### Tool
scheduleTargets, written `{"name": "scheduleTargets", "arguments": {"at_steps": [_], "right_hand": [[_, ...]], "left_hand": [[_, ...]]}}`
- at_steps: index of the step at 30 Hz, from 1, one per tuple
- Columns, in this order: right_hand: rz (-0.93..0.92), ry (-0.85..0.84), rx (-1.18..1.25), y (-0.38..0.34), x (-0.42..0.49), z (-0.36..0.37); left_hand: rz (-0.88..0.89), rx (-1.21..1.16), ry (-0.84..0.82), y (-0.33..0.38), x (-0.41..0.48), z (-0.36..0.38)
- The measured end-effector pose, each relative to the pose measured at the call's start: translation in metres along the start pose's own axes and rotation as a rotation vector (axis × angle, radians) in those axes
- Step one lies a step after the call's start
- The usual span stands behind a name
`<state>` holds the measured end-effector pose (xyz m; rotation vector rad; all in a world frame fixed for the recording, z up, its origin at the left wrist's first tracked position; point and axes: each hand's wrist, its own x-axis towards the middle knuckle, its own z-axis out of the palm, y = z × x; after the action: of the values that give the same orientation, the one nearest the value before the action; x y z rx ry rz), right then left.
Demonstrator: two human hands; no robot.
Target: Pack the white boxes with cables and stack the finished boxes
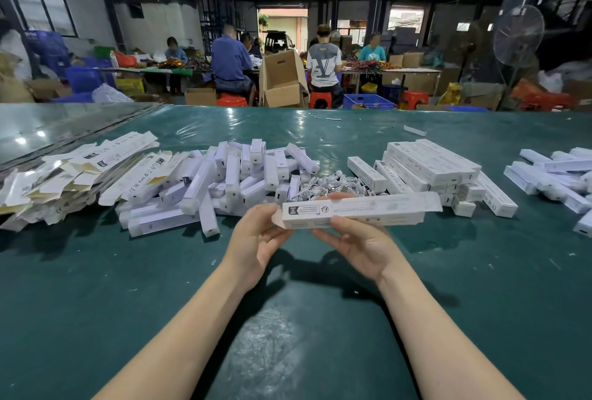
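A long white box [355, 210] hangs level above the green table, its right end flap open. My right hand [358, 244] grips it from below, thumb on the near side and fingertips over the far edge. My left hand [261, 234] pinches the box's left end flap. Behind the box lies a heap of white cables [326, 186]. A pile of white inner items [224, 182] fills the table's middle. Flat unfolded box blanks [73, 172] lie at the left. Finished boxes [429, 164] are stacked at the right.
More white boxes [557, 175] lie at the far right edge. The green plastic-covered table [288, 319] stretches in front of me. Beyond it, several people sit at benches among cardboard cartons [282, 79], crates and a standing fan [517, 36].
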<state>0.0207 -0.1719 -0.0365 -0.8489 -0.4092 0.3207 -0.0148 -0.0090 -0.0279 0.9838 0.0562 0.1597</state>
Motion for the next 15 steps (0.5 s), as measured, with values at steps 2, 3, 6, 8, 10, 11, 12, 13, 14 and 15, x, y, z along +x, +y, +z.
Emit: {"name": "scheduleTargets", "arguments": {"at_steps": [2, 3, 6, 8, 10, 11, 12, 13, 14, 15], "right_hand": [[-0.029, -0.048, 0.005, -0.0032, -0.0011, -0.0018], [-0.038, -0.075, 0.001, -0.0042, -0.0017, -0.0021], [-0.046, -0.137, -0.036, -0.0038, -0.0025, -0.0028], [-0.055, -0.163, -0.05, -0.0025, -0.0023, -0.003], [-0.068, -0.176, -0.047, -0.0014, -0.0017, -0.0035], [-0.075, -0.184, -0.046, -0.001, -0.0015, -0.0029], [-0.081, -0.192, -0.047, -0.0008, -0.0015, -0.0024], [-0.084, -0.197, -0.043, -0.0005, -0.0013, -0.0016], [-0.087, -0.2, -0.036, -0.0003, -0.0009, -0.0014], [-0.089, -0.201, -0.025, -0.0003, -0.0005, -0.0011]], "left_hand": [[-0.031, -0.025, -0.035, 0.0001, -0.0003, 0.0008], [-0.017, 0.013, -0.035, -0.0007, -0.0005, 0.0014], [0.055, 0.12, 0.014, -0.004, -0.0021, 0.0023], [0.086, 0.135, 0.043, -0.0046, -0.0026, 0.0021], [0.1, 0.129, 0.059, -0.0044, -0.0024, 0.0017], [0.095, 0.115, 0.066, -0.0047, -0.0024, 0.0018], [0.084, 0.092, 0.073, -0.0055, -0.0023, 0.002], [0.068, 0.064, 0.081, -0.0064, -0.0022, 0.0023], [0.049, 0.035, 0.09, -0.007, -0.0022, 0.0029], [0.032, 0.006, 0.103, -0.0074, -0.002, 0.0033]]}}
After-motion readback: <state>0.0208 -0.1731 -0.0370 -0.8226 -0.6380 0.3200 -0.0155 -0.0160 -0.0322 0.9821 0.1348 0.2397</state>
